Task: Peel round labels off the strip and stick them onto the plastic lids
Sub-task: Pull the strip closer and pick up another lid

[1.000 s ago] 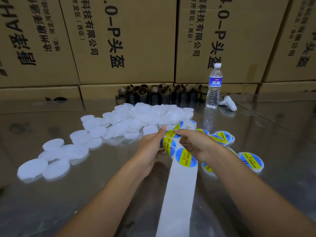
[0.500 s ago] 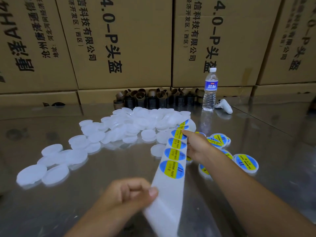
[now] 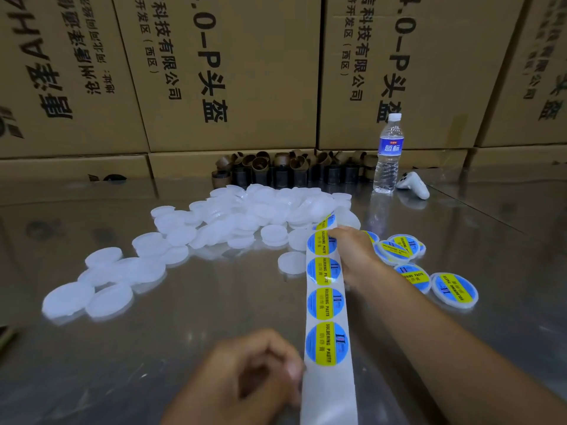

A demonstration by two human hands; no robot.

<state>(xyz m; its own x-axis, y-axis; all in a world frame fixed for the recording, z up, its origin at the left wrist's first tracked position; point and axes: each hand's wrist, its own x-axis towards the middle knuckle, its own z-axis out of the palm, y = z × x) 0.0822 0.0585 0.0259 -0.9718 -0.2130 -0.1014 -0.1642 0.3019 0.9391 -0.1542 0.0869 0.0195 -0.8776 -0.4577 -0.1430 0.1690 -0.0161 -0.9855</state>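
Note:
A white backing strip (image 3: pixel 329 391) runs from the near edge toward the lid pile, carrying several round blue-and-yellow labels (image 3: pixel 325 303). My left hand (image 3: pixel 245 378) pinches the strip's bare near end. My right hand (image 3: pixel 352 253) holds the strip's far part, fingers on its right edge. A pile of plain white plastic lids (image 3: pixel 260 210) lies at the centre and spreads to the left (image 3: pixel 67 299). One lone plain lid (image 3: pixel 291 262) sits just left of the strip. Several labelled lids (image 3: pixel 454 289) lie to the right of my right forearm.
The table (image 3: pixel 214 302) is shiny metal. Cardboard boxes (image 3: pixel 233 72) wall off the back. In front of them stand dark cardboard roll cores (image 3: pixel 276 171), a water bottle (image 3: pixel 388 154) and a white controller (image 3: pixel 414 185).
My left hand slid from the strip's far end down to its bare near end, drawing the strip out straight. My right hand stayed near the pile.

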